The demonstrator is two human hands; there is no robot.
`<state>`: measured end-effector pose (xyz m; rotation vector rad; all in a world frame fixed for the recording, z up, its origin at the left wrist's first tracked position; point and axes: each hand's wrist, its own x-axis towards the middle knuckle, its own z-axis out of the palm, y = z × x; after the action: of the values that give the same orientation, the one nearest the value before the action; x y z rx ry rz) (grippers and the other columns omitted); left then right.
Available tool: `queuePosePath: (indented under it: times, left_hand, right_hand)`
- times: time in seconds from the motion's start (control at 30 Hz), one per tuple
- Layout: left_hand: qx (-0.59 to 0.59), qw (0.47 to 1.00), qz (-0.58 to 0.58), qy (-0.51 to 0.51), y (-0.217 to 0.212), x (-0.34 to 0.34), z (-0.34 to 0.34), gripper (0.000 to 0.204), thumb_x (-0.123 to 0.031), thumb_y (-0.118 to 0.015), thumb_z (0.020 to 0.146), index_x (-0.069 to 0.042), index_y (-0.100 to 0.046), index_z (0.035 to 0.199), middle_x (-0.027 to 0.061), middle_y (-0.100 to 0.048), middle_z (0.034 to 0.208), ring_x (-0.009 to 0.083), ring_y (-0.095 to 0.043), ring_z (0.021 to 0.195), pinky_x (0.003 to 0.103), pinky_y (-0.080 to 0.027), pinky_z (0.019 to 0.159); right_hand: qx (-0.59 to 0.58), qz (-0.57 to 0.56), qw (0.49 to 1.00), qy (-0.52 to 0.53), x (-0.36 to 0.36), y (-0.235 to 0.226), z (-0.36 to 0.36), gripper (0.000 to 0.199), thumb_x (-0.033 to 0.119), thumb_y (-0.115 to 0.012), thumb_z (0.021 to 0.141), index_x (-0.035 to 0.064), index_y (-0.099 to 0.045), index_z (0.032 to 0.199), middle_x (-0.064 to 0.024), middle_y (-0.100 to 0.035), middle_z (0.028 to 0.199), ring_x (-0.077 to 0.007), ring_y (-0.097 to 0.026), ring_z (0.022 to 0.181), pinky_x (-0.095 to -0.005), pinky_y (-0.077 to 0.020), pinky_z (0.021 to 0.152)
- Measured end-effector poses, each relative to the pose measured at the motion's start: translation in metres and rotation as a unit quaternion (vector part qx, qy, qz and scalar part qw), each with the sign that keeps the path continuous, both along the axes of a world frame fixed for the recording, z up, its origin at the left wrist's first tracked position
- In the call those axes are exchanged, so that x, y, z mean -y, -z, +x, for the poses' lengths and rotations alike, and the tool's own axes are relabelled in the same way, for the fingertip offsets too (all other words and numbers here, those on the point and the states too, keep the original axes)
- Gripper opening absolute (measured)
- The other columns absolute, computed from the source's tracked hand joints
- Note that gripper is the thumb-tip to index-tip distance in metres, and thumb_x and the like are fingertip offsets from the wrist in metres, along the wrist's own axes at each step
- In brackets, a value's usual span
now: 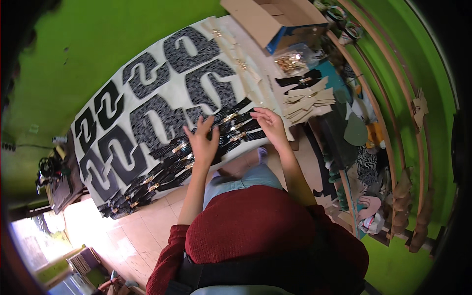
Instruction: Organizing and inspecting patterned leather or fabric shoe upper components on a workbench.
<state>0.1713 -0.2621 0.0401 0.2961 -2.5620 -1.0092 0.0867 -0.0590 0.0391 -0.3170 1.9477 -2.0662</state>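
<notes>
Black strips with gold-coloured metal pieces (231,118) lie in a long row along the near edge of a table covered in white sheeting (169,101). My left hand (202,142) is over this row, fingers spread, with nothing visible in it. To its right, my right hand (270,127) reaches over the strip ends, its fingers stretched out leftward. Whether those fingertips touch the strips I cannot tell. Beyond my hands lie grey-and-black patterned curved cut pieces (211,86). Plain black curved pieces (101,110) lie farther left.
Beige strips with metal pieces (236,59) run along the table's far right. A beige stack (309,104) lies right of my hand, near a clear bag of gold-coloured parts (291,64) and a cardboard box (255,22). Wooden rails (418,147) stand right; a dark machine (46,167) stands left.
</notes>
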Motion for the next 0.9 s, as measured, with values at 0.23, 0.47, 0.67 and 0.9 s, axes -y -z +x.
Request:
queuePosePath:
  times: [0.23,0.47,0.67,0.9]
  left_hand:
    - [0.060,0.984,-0.022,0.166,0.009,-0.130,-0.095,0.035,-0.019,-0.056,0.080,-0.012,-0.058,0.114,0.0099,-0.054,0.121,0.0331,-0.037,0.125,0.064,-0.001,0.101]
    - [0.042,0.975,-0.008,0.220,0.017,-0.212,-0.156,0.036,-0.016,-0.051,0.082,-0.013,-0.054,0.118,0.0060,-0.052,0.123,0.0291,-0.040,0.122,0.056,-0.015,0.104]
    - [0.057,0.966,-0.092,0.233,0.028,-0.244,-0.174,0.044,-0.023,-0.052,0.085,-0.007,-0.044,0.125,0.0123,-0.043,0.132,0.0342,-0.042,0.119,0.051,-0.026,0.102]
    - [0.072,0.966,-0.095,0.228,0.036,-0.248,-0.174,0.042,-0.023,-0.051,0.085,-0.005,-0.045,0.123,0.0127,-0.046,0.129,0.0325,-0.044,0.118,0.044,-0.033,0.099]
  right_hand:
    - [-0.209,0.254,0.933,0.148,-0.109,-0.006,-0.081,0.018,0.005,-0.054,0.078,0.0070,-0.066,0.091,-0.0127,-0.065,0.089,-0.0268,-0.061,0.081,-0.0328,-0.0464,0.075]
    - [-0.300,0.452,0.838,0.054,-0.169,0.000,-0.167,0.018,0.012,-0.060,0.074,0.0081,-0.066,0.091,-0.0071,-0.063,0.090,-0.0272,-0.056,0.085,-0.0381,-0.0433,0.075]
    - [-0.272,0.530,0.803,-0.032,-0.180,0.014,-0.205,0.042,0.013,-0.060,0.073,0.0103,-0.056,0.114,-0.0043,-0.054,0.118,-0.0276,-0.051,0.100,-0.0372,-0.0408,0.088]
    - [-0.258,0.506,0.816,-0.108,-0.183,0.017,-0.219,0.049,0.008,-0.059,0.071,0.0100,-0.053,0.120,-0.0064,-0.049,0.126,-0.0292,-0.049,0.103,-0.0383,-0.0408,0.090]
